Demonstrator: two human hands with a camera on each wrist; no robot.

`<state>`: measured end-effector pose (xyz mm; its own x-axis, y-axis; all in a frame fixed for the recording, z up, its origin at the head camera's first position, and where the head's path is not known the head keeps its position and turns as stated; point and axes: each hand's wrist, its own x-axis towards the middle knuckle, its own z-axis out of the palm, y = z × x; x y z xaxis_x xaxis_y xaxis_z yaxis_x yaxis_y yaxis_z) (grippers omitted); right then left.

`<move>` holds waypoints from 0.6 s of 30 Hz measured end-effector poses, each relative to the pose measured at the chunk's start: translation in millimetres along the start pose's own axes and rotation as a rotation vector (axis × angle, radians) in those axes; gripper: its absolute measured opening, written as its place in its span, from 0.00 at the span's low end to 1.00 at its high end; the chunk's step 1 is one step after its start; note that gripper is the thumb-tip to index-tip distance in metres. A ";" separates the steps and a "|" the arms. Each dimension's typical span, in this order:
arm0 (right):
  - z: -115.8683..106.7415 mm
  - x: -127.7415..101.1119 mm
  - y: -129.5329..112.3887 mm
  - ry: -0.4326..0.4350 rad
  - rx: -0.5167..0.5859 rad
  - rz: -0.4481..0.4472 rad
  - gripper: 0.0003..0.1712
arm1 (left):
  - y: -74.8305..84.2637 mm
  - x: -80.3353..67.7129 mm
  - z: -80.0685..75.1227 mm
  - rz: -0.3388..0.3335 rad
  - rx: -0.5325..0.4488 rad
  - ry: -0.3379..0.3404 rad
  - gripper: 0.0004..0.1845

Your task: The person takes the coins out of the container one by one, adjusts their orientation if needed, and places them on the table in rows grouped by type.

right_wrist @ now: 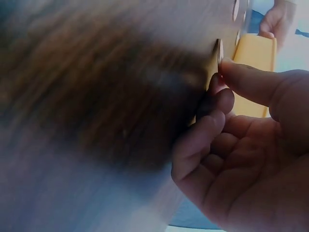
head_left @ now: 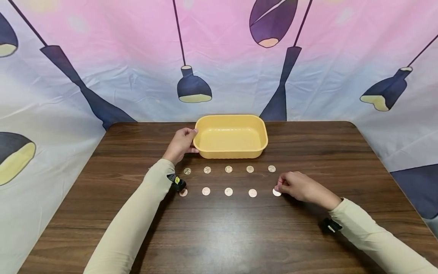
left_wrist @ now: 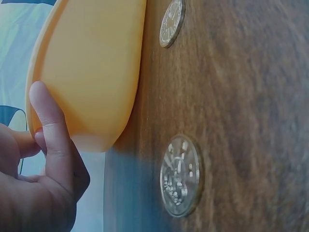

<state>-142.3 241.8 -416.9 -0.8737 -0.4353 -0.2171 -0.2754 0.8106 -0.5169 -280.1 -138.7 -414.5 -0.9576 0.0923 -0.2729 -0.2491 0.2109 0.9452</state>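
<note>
A yellow plastic tub [head_left: 230, 136] stands at the back middle of a dark wooden table [head_left: 219, 232]. My left hand [head_left: 186, 141] grips its left end; in the left wrist view the thumb [left_wrist: 50, 130] lies against the tub's outer wall [left_wrist: 91, 72]. Two rows of coins lie in front of the tub. My right hand [head_left: 281, 187] pinches the rightmost coin [head_left: 276, 192] of the near row with thumb and fingertips. The right wrist view shows that coin [right_wrist: 219, 50] edge-on at the fingertips [right_wrist: 227, 67], blurred.
Several other coins lie in the back row [head_left: 228, 169] and the near row [head_left: 228, 191], evenly spaced. One coin [left_wrist: 181, 175] sits close under my left wrist. A printed cloth backdrop [head_left: 137, 68] hangs behind and beside the table.
</note>
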 end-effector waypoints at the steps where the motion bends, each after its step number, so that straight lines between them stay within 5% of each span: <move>1: 0.2 0.4 -0.2 0.001 -0.014 -0.005 0.11 | -0.5 0.2 -0.3 -0.001 0.000 0.000 0.24; 18: 0.4 0.7 4.3 -0.013 0.045 -0.004 0.13 | -1.2 -2.3 1.0 0.004 0.013 0.012 0.24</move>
<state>-144.0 244.8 -419.6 -0.8671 -0.4441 -0.2258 -0.2604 0.7904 -0.5544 -277.4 -138.2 -415.2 -0.9602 0.0814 -0.2670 -0.2435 0.2235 0.9438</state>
